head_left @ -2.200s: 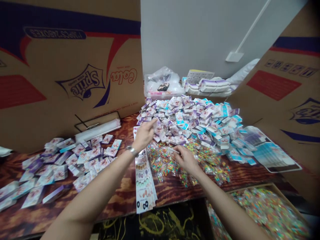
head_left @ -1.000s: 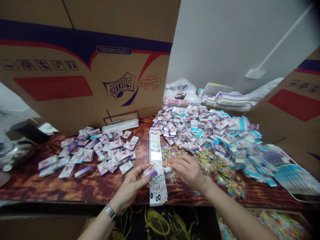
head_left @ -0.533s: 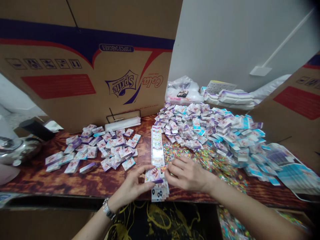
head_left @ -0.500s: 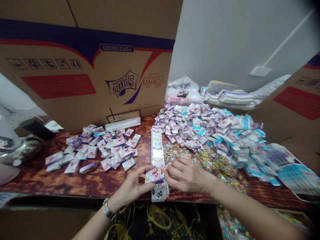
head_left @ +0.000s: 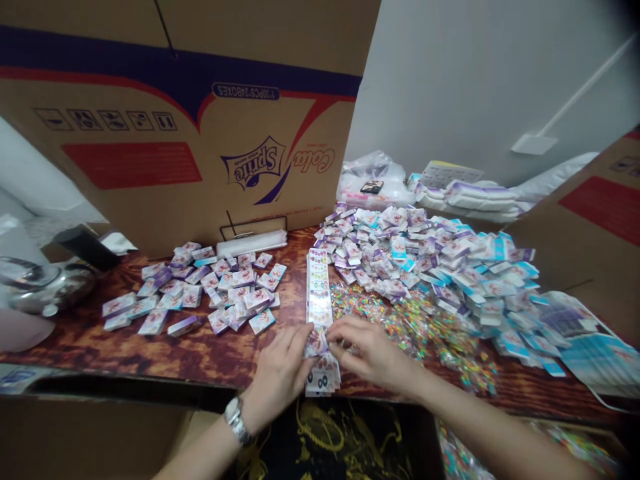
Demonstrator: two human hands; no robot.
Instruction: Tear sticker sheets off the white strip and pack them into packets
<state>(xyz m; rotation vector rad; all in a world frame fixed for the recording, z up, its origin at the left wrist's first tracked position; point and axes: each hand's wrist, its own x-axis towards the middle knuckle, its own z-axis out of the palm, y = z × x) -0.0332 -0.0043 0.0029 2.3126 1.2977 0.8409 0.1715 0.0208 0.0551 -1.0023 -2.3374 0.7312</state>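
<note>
In my left hand [head_left: 286, 357] is a small printed box [head_left: 316, 342], white and purple, with the fingers wrapped round it from the left. My right hand [head_left: 364, 345] is at the box's right end, its fingertips drawn together. What they pinch there, if anything, is hidden. Beneath the hands runs a long stack of sticker strips [head_left: 320, 293], its near end by the table edge. Right of the strips lie many small clear packets of colourful candy [head_left: 400, 320]. A large heap of small boxes [head_left: 425, 247] lies behind the packets.
Several closed-looking small boxes [head_left: 240, 293] lie loose on the left. A big carton [head_left: 175, 200] stands behind them, with a clear plastic-wrapped bundle [head_left: 253, 244] in front. Flat card sheets [head_left: 600, 353] and another carton [head_left: 590, 240] are on the right. A metal kettle [head_left: 55, 287] stands far left.
My left hand has turned and closed further round the small box, covering more of it. My right hand stays at the box's right end. The whole view has shifted slightly.
</note>
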